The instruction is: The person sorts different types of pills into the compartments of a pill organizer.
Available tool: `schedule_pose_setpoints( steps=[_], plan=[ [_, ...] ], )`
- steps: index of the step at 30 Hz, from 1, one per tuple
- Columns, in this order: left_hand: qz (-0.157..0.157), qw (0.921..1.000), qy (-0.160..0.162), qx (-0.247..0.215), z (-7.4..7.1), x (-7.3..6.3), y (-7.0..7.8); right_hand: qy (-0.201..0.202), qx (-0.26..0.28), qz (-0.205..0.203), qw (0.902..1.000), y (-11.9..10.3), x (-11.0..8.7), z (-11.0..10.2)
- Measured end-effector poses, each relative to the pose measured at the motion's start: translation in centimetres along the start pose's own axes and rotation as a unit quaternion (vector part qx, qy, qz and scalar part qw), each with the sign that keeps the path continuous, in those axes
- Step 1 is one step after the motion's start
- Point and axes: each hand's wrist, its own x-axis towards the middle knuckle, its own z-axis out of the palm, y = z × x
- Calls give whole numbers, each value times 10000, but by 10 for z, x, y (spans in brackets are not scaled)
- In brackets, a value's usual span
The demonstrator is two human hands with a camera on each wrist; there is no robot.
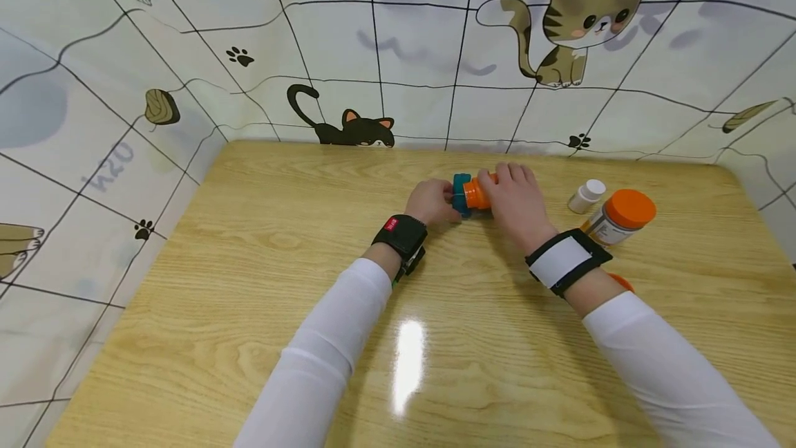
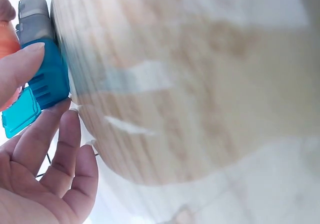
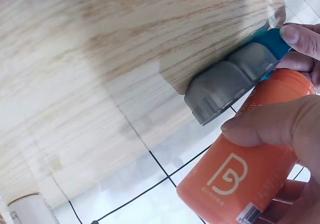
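My left hand (image 1: 430, 202) pinches the teal end of a small teal-and-grey pill organizer (image 2: 50, 77), thumb on one face and fingertips beneath. A teal lid (image 2: 21, 113) stands flipped open at that end, while the smoky grey lids (image 3: 225, 84) beside it look closed. In my right hand (image 1: 517, 200) is an orange bottle (image 3: 227, 179) with a white "B" logo, gripped round its body. It lies tipped on its side, its neck (image 1: 477, 193) pointing left at the teal end. The bottle's mouth is hidden by the fingers of my left hand in the right wrist view.
A small white bottle (image 1: 587, 196) and a larger jar with an orange lid (image 1: 629, 209) stand to the right of my right hand. Partly behind the right wrist lies a flat orange cap (image 1: 622, 282). The wooden table (image 1: 298, 240) meets a cat-patterned wall covering (image 1: 423, 109) at the back.
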Motion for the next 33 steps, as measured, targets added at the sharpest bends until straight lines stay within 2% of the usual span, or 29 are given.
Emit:
schedule_pose_setpoints(
  steps=[7,22,26,33],
  plan=[
    [41,9999,-15,117,-2,-3,5,54,-204,-84,9997,-1,3,0],
    [103,9997,62,222,1,2,1,516,-849,-493,9938,-1,7,3],
    [96,9997,46,202,1,3,0,530,-748,-477,9947,-1,7,3],
    [107,9997,35,234,0,2,0,306,-614,-357,9970,-1,8,3]
  ],
)
